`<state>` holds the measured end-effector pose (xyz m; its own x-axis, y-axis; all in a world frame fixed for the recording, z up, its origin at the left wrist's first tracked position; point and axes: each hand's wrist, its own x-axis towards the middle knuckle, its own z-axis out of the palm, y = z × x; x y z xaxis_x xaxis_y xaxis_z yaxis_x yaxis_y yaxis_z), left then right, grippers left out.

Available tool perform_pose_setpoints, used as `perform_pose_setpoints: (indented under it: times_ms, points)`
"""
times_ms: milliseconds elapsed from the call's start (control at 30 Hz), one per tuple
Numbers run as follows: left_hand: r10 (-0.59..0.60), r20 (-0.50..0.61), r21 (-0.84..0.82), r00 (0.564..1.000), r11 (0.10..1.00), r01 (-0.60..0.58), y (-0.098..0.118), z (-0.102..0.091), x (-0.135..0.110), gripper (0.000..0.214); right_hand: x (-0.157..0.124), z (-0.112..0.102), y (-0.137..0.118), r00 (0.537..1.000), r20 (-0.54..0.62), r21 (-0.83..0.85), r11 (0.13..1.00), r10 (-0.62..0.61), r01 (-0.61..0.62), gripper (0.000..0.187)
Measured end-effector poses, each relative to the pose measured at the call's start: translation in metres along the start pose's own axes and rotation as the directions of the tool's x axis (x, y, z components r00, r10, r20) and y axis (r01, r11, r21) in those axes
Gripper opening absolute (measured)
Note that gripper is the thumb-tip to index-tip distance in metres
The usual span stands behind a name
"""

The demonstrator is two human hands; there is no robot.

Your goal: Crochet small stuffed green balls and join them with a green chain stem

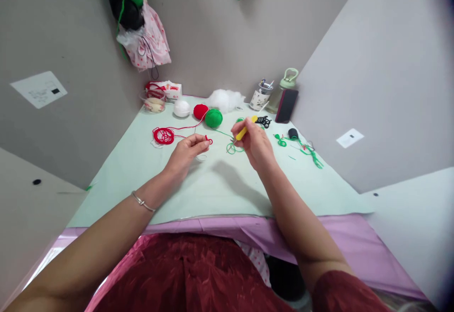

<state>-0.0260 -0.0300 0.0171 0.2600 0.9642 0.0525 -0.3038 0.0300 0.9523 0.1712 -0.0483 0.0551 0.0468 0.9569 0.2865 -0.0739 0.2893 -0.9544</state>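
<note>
My left hand (pixel 186 153) is closed in a pinch on red yarn (pixel 209 140), and a small curled loop sticks out past the fingertips. To its right, above the mat, my right hand (pixel 256 143) grips a crochet hook (pixel 241 134) by its yellow handle. Its thin metal end points down and left, apart from the red loop. Behind that tip lie loose coils of green yarn (pixel 231 148). A red strand runs from behind my left hand toward a tangle of red yarn (pixel 163 136) on the left.
Behind my hands sit red (pixel 201 111), green (pixel 213 118) and white (pixel 182 108) yarn balls, plus white stuffing (pixel 225 100). At right are black scissors (pixel 263 122), a phone (pixel 286 106), a bottle (pixel 289 80), a pen cup (pixel 260 97) and green yarn scraps (pixel 312 156).
</note>
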Motion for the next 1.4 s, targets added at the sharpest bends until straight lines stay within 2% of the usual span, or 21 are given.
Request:
perform_pose_setpoints:
  times_ms: [100, 200, 300, 400, 567, 733, 900, 1133, 1300, 1400]
  points:
    - [0.002, 0.017, -0.022, 1.000, 1.000, -0.002, 0.012, 0.009, -0.020, 0.021, -0.026, 0.002, -0.019, 0.999, 0.018, 0.130, 0.991, -0.045, 0.043, 0.044]
    - [-0.042, 0.040, -0.139, 0.998, 0.989, 0.047, 0.020, 0.020, -0.048, 0.019, -0.057, 0.008, -0.029, 0.993, -0.007, 0.196, 0.974, -0.114, 0.113, 0.036]
    - [-0.115, 0.059, -0.215, 0.992, 0.969, 0.125, 0.020, 0.030, -0.072, 0.016, -0.082, 0.014, -0.027, 0.991, -0.065, 0.209, 0.969, -0.118, 0.129, 0.023]
    - [-0.154, 0.081, -0.239, 0.985, 0.956, 0.169, 0.015, 0.034, -0.085, 0.015, -0.097, 0.018, -0.017, 0.992, -0.089, 0.200, 0.974, -0.088, 0.104, 0.011]
    - [-0.204, 0.070, -0.246, 0.976, 0.945, 0.215, 0.007, 0.033, -0.089, 0.017, -0.107, 0.020, -0.002, 0.987, -0.159, 0.177, 0.983, -0.028, 0.057, 0.009]
    - [-0.235, 0.037, -0.254, 0.971, 0.938, 0.237, 0.003, 0.031, -0.090, 0.019, -0.113, 0.019, 0.007, 0.985, -0.173, 0.221, 0.975, 0.027, 0.012, 0.010]
    - [-0.222, 0.018, -0.221, 0.975, 0.950, 0.221, 0.002, 0.031, -0.089, 0.020, -0.116, 0.015, 0.009, 0.995, -0.094, 0.195, 0.980, -0.018, 0.037, 0.006]
    - [-0.224, 0.030, -0.197, 0.974, 0.954, 0.226, 0.003, 0.026, -0.090, 0.017, -0.119, 0.012, 0.009, 0.997, 0.033, 0.139, 0.989, -0.064, 0.059, 0.011]
    - [-0.165, 0.030, -0.154, 0.986, 0.974, 0.167, 0.001, 0.022, -0.092, 0.014, -0.121, 0.010, 0.008, 0.994, 0.091, 0.180, 0.983, -0.054, 0.037, 0.011]
    - [-0.099, 0.006, -0.072, 0.995, 0.992, 0.099, -0.002, 0.018, -0.093, 0.012, -0.122, 0.011, 0.006, 0.995, 0.095, 0.194, 0.981, -0.044, 0.025, 0.012]
